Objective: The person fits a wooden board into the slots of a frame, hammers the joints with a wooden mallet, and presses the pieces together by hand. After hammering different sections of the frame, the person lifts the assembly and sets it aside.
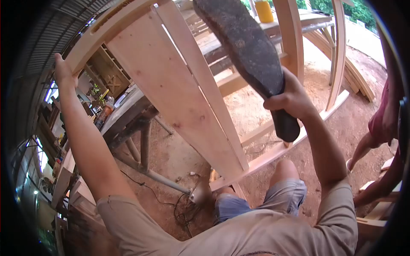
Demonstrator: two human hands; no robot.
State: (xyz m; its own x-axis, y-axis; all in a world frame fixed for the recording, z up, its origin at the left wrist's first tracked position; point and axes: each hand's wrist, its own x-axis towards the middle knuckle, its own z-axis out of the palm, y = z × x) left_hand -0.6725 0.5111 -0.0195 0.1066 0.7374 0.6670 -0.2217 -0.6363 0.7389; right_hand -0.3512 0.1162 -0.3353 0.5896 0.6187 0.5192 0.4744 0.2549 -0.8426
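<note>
My right hand [294, 96] is closed round the narrow end of a dark, worn club-shaped mallet [243, 45], raised in front of the wooden frame. My left hand [66, 74] grips the outer end of the frame's pale top rail [92, 40], its thumb showing and its other fingers partly hidden. A slot is cut into that rail. From it a wide pale board [166, 85] and a narrower board [198, 81] run down to the bottom rail [273, 158], with a thin gap between them. The mallet covers part of the frame behind it.
A workbench [124, 113] on metal legs stands behind the frame at left. Cables [183, 209] lie on the dirt floor near my feet. A yellow container [264, 12] sits on a far table. Another person [380, 115] is at the right edge, near stacked timber [356, 74].
</note>
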